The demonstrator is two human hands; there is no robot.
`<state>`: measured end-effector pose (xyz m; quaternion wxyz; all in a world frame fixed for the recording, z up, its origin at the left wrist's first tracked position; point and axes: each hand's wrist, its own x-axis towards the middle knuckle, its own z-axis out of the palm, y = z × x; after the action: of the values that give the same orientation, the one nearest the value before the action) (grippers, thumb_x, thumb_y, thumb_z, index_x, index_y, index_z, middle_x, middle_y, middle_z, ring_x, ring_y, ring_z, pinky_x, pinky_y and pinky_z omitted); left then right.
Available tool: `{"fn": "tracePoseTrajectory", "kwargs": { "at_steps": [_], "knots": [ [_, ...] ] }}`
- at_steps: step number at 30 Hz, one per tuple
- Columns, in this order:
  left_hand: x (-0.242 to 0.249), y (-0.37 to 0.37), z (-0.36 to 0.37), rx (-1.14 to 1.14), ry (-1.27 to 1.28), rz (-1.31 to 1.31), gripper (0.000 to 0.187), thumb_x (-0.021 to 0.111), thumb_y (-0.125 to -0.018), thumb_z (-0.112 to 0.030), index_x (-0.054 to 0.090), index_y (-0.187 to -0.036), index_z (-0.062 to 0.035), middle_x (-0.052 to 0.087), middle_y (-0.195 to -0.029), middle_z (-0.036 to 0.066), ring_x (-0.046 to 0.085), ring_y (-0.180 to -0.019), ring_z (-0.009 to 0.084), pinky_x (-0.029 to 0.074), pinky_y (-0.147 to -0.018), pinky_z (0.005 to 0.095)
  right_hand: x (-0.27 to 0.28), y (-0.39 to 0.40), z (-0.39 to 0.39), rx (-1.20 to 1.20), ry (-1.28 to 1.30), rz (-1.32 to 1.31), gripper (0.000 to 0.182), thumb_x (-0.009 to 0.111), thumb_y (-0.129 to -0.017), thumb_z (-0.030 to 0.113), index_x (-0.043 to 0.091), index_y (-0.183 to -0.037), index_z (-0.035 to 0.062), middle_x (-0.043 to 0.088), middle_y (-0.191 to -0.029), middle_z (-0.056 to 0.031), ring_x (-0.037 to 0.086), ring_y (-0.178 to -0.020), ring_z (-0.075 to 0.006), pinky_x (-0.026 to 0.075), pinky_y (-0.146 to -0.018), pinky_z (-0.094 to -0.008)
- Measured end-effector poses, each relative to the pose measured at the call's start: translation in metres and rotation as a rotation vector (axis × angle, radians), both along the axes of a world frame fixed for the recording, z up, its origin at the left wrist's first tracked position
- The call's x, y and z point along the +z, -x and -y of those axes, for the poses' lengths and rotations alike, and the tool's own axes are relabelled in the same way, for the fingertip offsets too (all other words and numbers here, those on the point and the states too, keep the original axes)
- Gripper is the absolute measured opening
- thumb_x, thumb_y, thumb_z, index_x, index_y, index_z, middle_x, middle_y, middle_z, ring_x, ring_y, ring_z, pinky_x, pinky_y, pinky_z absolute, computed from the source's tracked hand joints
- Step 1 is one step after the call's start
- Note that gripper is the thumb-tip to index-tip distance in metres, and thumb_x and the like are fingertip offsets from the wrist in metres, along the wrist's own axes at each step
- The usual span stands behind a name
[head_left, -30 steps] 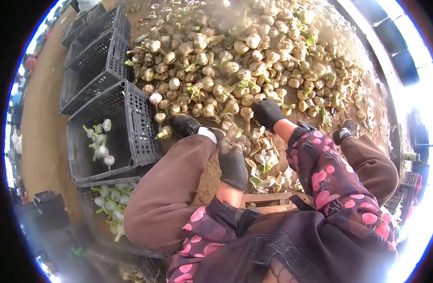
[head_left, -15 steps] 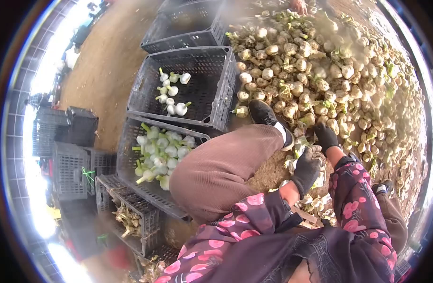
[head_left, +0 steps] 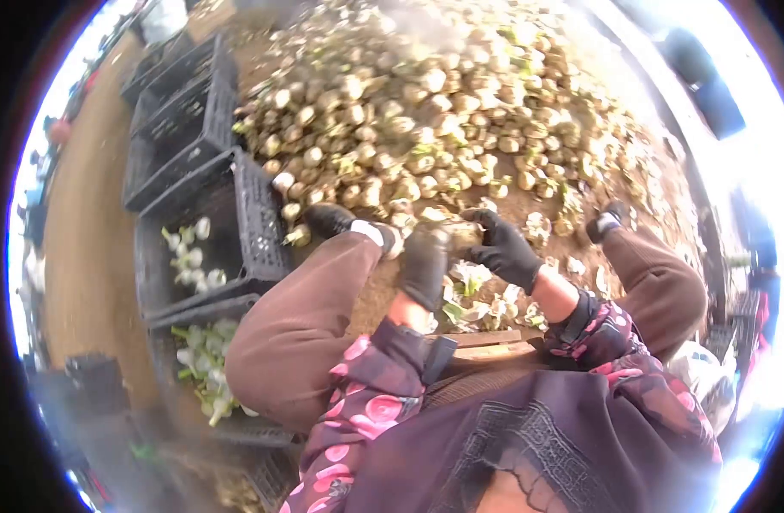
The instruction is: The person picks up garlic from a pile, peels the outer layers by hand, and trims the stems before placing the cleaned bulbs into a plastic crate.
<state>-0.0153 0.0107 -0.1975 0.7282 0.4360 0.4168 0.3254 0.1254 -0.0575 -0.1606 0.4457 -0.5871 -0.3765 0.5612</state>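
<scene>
Bulb (head_left: 462, 232) gripped between both gloved hands (left (head_left: 424, 265), right (head_left: 505, 249)).

Both gloved hands, left hand (head_left: 424, 265) and right hand (head_left: 505, 250), grip bulb (head_left: 461, 234) above trimmings (head_left: 473, 299).

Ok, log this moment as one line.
left hand: gloved, on bulb | right hand: gloved, on same bulb | bulb pile ahead | trimmed bulbs in crate at left
</scene>
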Motion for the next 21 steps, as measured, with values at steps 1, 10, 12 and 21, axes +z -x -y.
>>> {"fn": "tracePoseTrajectory", "kwargs": {
  "at_steps": [1, 10, 12, 21],
  "knots": [
    [0.009, 0.002, 0.001, -0.018, 0.077, 0.114, 0.021, 0.053, -0.088, -0.023, 0.06, -0.078, -0.0061, 0.056, -0.065, 0.0, 0.049, -0.055, 0.0099, 0.04, -0.05, 0.0256, 0.0, 0.001, 0.008, -0.046, -0.069, 0.027, 0.061, 0.072, -0.077, 0.003, 0.039, -0.128, 0.0014, 0.055, -0.112, -0.0067, 0.056, -0.096, -0.0137, 0.048, -0.081, -0.0269],
    [0.014, -0.001, 0.02, -0.097, -0.053, -0.01, 0.034, 0.058, -0.088, -0.037, 0.065, -0.074, -0.0063, 0.058, -0.066, -0.001, 0.051, -0.059, 0.0092, 0.041, -0.053, 0.0269, 0.045, 0.007, 0.033, 0.0, -0.629, 1.01, 0.061, 0.08, -0.071, 0.019, 0.047, -0.12, 0.0027, 0.051, -0.118, -0.0178, 0.056, -0.105, -0.0267, 0.048, -0.086, -0.0365],
    [0.02, 0.001, 0.025, -0.092, -0.048, 0.092, 0.031, 0.061, -0.086, -0.036, 0.066, -0.077, -0.0061, 0.057, -0.064, -0.002, 0.049, -0.058, 0.008, 0.04, -0.052, 0.0265, 0.037, 0.006, 0.041, -0.028, -0.581, 0.954, 0.063, 0.081, -0.068, 0.021, 0.048, -0.118, 0.003, 0.052, -0.116, -0.0174, 0.057, -0.102, -0.0294, 0.048, -0.085, -0.0382],
    [0.062, 0.001, 0.028, -0.203, 0.185, 0.393, 0.021, 0.06, -0.086, -0.025, 0.063, -0.089, -0.0036, 0.057, -0.075, -0.002, 0.053, -0.068, 0.0048, 0.042, -0.058, 0.0186, 0.042, -0.003, 0.043, -0.105, -0.505, 0.892, 0.065, 0.08, -0.066, 0.013, 0.046, -0.12, 0.0029, 0.051, -0.117, -0.0181, 0.053, -0.109, -0.0345, 0.047, -0.088, -0.0378]
  ]
}}
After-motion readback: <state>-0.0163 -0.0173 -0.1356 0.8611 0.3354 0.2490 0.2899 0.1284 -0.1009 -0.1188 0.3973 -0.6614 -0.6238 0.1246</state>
